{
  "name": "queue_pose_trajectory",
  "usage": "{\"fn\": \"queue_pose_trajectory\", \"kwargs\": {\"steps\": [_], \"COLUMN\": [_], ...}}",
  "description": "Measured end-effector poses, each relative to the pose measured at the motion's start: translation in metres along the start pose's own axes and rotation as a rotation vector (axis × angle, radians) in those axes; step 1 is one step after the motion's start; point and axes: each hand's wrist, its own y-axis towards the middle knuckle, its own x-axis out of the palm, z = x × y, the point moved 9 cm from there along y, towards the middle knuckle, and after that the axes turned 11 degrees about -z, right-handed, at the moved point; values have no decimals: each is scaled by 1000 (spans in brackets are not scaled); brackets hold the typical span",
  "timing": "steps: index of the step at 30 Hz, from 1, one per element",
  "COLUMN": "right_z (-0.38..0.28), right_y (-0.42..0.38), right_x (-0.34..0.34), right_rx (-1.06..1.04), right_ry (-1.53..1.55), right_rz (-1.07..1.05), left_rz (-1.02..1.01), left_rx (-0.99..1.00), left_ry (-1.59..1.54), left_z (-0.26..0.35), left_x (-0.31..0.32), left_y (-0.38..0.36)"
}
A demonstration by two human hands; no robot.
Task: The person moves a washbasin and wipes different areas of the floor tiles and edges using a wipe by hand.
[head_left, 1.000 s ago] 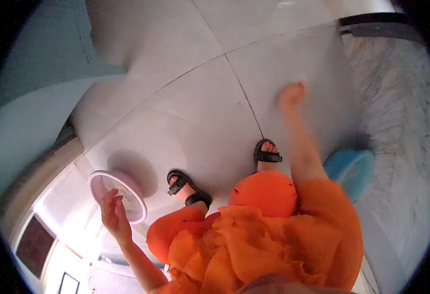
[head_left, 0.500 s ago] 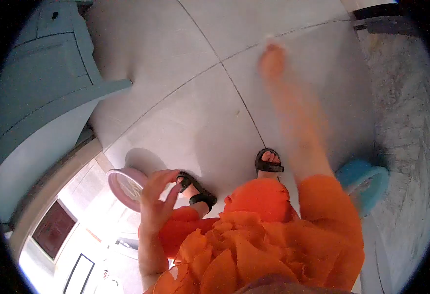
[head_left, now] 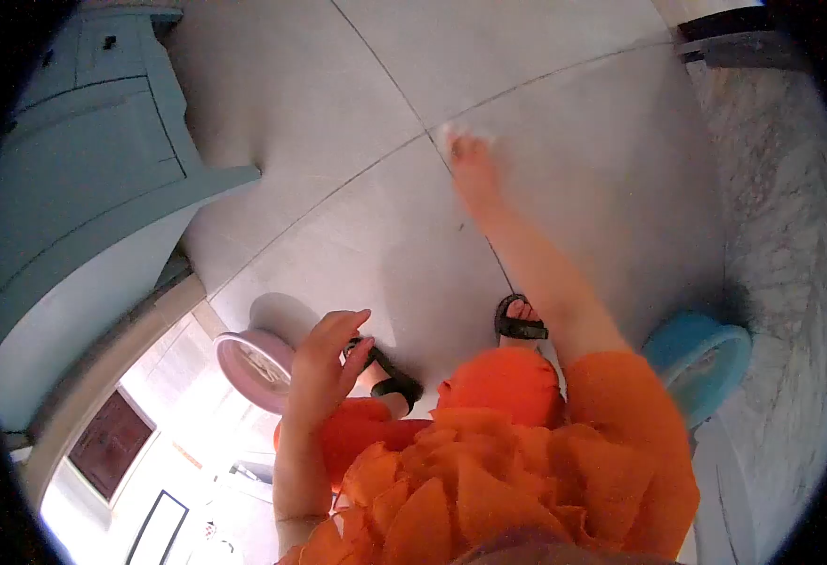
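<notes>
Stretched out over the grey tiled floor [head_left: 338, 94], my right hand [head_left: 474, 169] has its fingers bent around something whitish at the fingertips, too blurred and small to name. My left hand [head_left: 329, 363] is held near my left knee with thumb and fingers apart and nothing between them. It is close to the pink basin [head_left: 230, 363] and just above my left sandal [head_left: 394, 377]. My other sandal [head_left: 521, 327] stands on the floor beneath my right forearm.
A blue basin [head_left: 714, 377] is at the right, beside a grey marbled surface [head_left: 780, 235]. Grey-blue furniture [head_left: 84, 188] fills the left side, with one pointed foot reaching over the floor. A dark object [head_left: 743, 42] lies at the top right.
My right hand has moved left and nearer to me over the floor. My left hand has shifted slightly right and up, its fingers still apart.
</notes>
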Motion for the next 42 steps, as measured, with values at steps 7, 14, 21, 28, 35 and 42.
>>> {"fn": "queue_pose_trajectory", "kwargs": {"steps": [7, 14, 21, 28, 35, 42], "right_z": [0, 24, 10, 33, 98, 148], "right_y": [-25, -22, 31, -37, 36, 59], "right_x": [-56, -46, -53, -34, -132, -48], "right_rx": [-197, -234, -123, -138, 111, 267], "right_ry": [-145, -172, -55, -183, -302, 1], "right_rz": [48, 13, 6, -124, 178, 62], "left_rz": [59, 58, -119, -51, -19, -140], "left_rx": [1, -56, -8, 3, -107, -38], "left_ry": [68, 89, 46, 287, 279, 158], "left_z": [3, -25, 16, 1, -39, -32], "left_x": [0, -10, 17, 12, 14, 36], "left_y": [-2, -23, -22, -22, -26, -31]}}
